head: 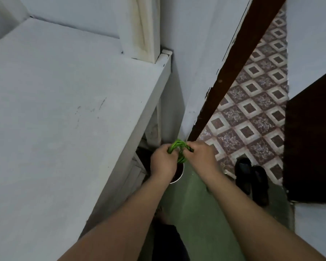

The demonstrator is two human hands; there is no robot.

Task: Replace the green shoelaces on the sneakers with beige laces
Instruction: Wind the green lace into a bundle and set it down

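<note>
A bundle of green shoelaces (pixel 179 146) is bunched into loops between my two hands, held out in front of me above the floor. My left hand (pixel 163 162) grips the left side of the bundle with curled fingers. My right hand (pixel 200 155) pinches its right side. Directly under my hands stands a round metal-rimmed container (pixel 178 177), mostly hidden by my left wrist. No sneakers or beige laces are in sight.
A white table (pixel 64 110) fills the left. A white wall and a brown door frame (pixel 239 59) rise ahead, with patterned tiles (pixel 252 110) beyond. A pair of black sandals (pixel 251 181) lies on the green floor at right, near a dark door (pixel 312 138).
</note>
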